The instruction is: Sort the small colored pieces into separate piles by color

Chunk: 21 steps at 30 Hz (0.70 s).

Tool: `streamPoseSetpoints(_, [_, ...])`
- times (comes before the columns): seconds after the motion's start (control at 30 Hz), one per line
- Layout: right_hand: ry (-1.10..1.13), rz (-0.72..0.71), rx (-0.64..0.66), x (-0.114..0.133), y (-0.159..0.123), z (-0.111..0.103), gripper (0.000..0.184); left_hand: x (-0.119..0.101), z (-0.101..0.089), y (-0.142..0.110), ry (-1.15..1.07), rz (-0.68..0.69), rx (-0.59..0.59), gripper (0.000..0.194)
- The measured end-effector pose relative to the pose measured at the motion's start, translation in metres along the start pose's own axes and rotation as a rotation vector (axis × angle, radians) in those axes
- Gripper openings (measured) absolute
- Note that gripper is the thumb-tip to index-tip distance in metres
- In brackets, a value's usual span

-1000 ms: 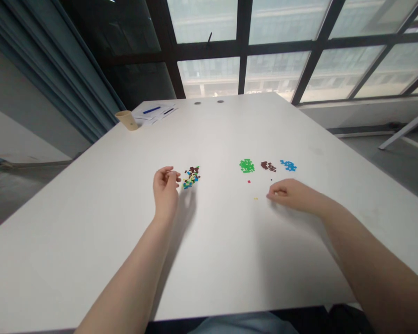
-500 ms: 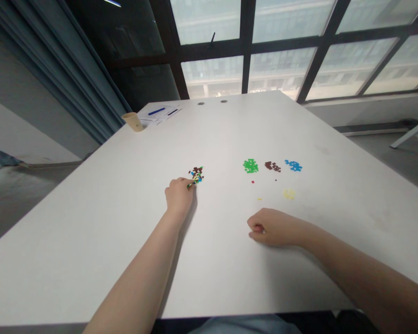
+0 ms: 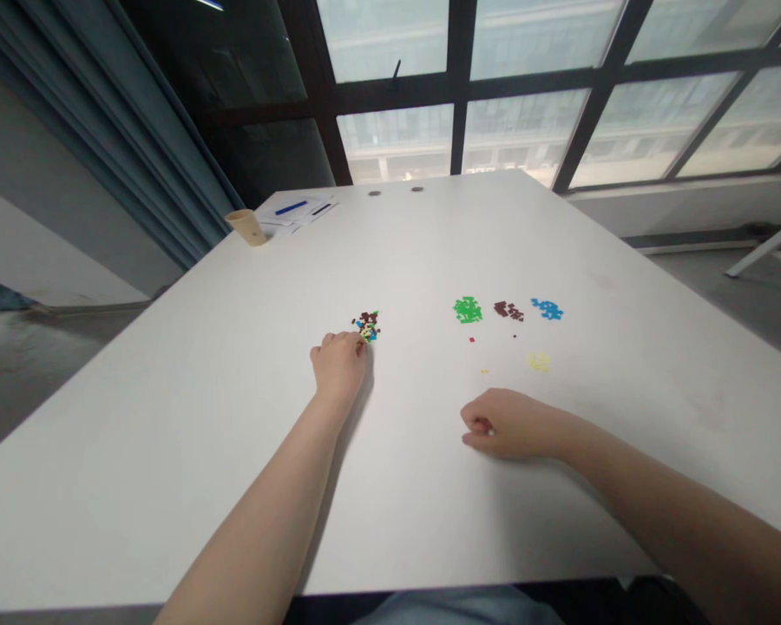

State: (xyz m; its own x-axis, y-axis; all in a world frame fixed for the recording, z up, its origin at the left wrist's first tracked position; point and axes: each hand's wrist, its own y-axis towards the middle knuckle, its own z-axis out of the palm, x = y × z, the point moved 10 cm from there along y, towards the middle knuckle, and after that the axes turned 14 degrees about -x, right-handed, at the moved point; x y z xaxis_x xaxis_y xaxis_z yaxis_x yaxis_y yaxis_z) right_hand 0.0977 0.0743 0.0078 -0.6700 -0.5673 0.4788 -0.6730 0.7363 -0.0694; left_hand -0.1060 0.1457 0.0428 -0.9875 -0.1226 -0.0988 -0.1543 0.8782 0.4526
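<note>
My left hand (image 3: 339,365) rests at the near edge of a mixed pile of small coloured pieces (image 3: 368,323), brown, blue, green and yellow. Its fingertips are pinched together at the pile; what lies between them is hidden. My right hand (image 3: 511,423) lies on the table, fingers curled into a loose fist, with its grip hidden from me. Beyond it are single-colour groups: green pieces (image 3: 467,310), brown pieces (image 3: 508,311), blue pieces (image 3: 548,309) and pale yellow pieces (image 3: 539,361). A lone red piece (image 3: 472,339) sits below the green group.
A white table (image 3: 201,417) spreads beneath everything. Toward its far left corner stand a paper cup (image 3: 247,227) and sheets of paper (image 3: 305,215) with a blue pen (image 3: 291,208) on top. A tiny dark piece (image 3: 514,336) and small yellow bits (image 3: 484,371) lie near the sorted groups.
My left hand has shifted slightly right and closer to the mixed pile, its fingertips drawing inward. My right hand stays in place.
</note>
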Motion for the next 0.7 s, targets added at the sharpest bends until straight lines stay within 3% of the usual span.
streamPoseSetpoints(0.1, [0.004,0.002,-0.003,-0.001,0.000,0.000,0.022,0.000,-0.004,0.002,-0.097,-0.025,-0.038,0.021])
streamPoseSetpoints(0.17, [0.004,0.000,-0.007,-0.001,0.000,0.001,0.022,-0.005,-0.009,0.002,-0.287,-0.046,-0.077,0.019])
streamPoseSetpoints(0.27, [0.003,-0.002,-0.006,-0.002,0.000,0.001,0.022,-0.022,-0.015,-0.006,-0.665,-0.063,-0.082,0.016])
streamPoseSetpoints(0.37, [-0.003,0.001,-0.006,-0.001,0.001,0.001,0.021,-0.048,-0.024,-0.020,-0.892,-0.008,-0.035,0.014])
streamPoseSetpoints(0.5, [-0.014,0.004,-0.011,-0.001,0.001,0.000,0.022,-0.078,-0.039,-0.038,-0.994,0.115,0.061,0.011])
streamPoseSetpoints(0.7, [-0.023,0.004,-0.006,0.001,0.000,0.000,0.023,-0.091,-0.053,-0.047,-1.023,0.188,0.092,0.014])
